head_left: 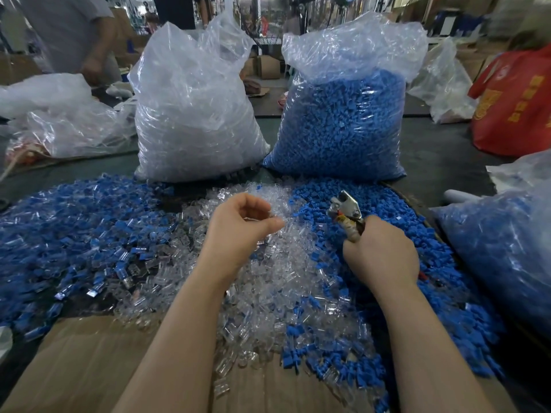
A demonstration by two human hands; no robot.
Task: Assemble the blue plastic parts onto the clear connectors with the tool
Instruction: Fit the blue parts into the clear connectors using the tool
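A heap of loose clear connectors covers the middle of the table. Loose blue plastic parts lie in a pile to its right, and joined blue-and-clear pieces spread out on the left. My left hand hovers over the clear heap with its fingers curled, pinching one clear connector between thumb and fingertips. My right hand grips the handles of a metal plier-like tool, whose jaws point up and away over the blue pile.
Two tall plastic bags stand behind the heaps, one of clear connectors and one of blue parts. Another bag of blue pieces sits at right, a red bag behind it. Cardboard lies at the near edge. A person stands far left.
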